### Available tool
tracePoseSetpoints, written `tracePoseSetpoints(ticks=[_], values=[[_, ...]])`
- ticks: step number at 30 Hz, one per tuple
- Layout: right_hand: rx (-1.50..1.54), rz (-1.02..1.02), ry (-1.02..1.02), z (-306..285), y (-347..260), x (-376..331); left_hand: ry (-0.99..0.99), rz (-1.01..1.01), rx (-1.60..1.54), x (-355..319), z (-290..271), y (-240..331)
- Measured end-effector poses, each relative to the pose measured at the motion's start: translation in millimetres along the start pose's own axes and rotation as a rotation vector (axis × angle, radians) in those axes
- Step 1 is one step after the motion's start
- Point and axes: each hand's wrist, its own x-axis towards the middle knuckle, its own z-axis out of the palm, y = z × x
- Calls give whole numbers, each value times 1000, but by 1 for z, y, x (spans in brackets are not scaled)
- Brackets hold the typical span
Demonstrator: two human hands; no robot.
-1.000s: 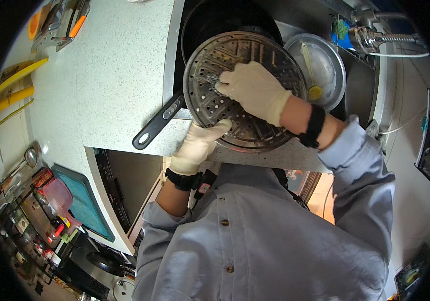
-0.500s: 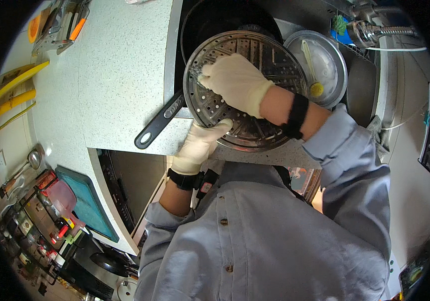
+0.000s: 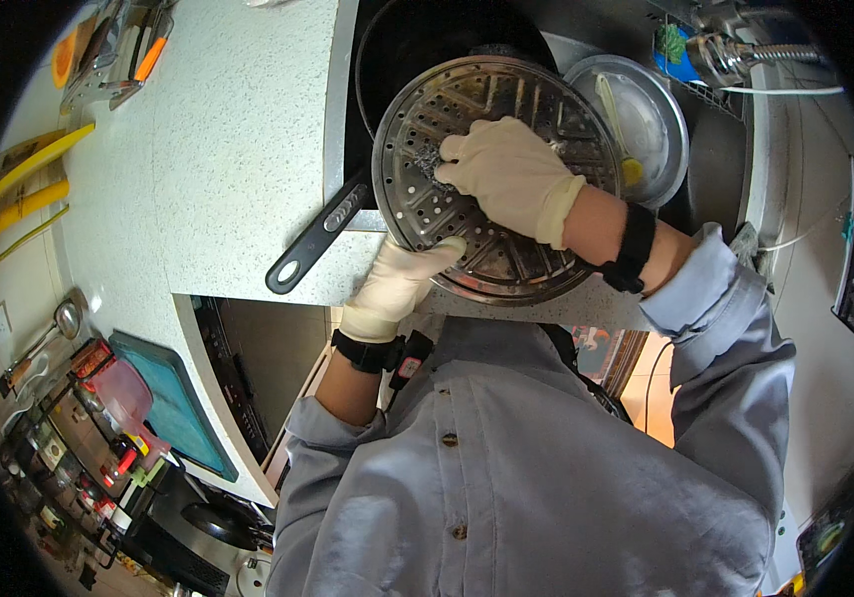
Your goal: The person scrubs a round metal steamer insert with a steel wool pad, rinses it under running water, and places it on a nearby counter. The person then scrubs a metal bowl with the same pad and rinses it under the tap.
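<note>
A round perforated metal steamer plate (image 3: 486,95) is held tilted over the sink's front edge. My left hand (image 3: 402,279), in a cream glove, grips its near rim with the thumb on top. My right hand (image 3: 511,179), gloved too, presses a wad of steel wool (image 3: 428,160) against the plate's left-middle part. Under and behind the plate sits a black pan (image 3: 397,50), its handle (image 3: 317,239) jutting over the counter edge. To the right, a metal basin (image 3: 680,149) holds cloudy water and a pale-handled brush (image 3: 610,104), whose yellow end is partly hidden by the plate.
A faucet (image 3: 745,58) with a flexible metal hose reaches in at the upper right. The speckled counter (image 3: 238,129) spreads to the left, with a knife rack (image 3: 128,60) at its far corner. A teal cutting board (image 3: 173,403) and a seasoning rack (image 3: 59,438) stand lower left.
My right hand has moved right and slightly down across the plate, bringing the steel wool into clearer view. The plate has shifted slightly right; my left hand keeps its hold on the rim.
</note>
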Motion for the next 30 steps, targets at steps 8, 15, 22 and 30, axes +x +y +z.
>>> tracePoseSetpoints(ticks=[8,15,22,30], values=[[152,144,-52,4,7,7,17,9,-47,-1,8,7],[189,41,-153,2,9,12,5,-21,-50,-6,8,11],[46,266,-46,-21,36,-12,-52,74,-20,-5,7,10],[56,341,145,-26,28,-16,-74,91,-5,-7,0,2]])
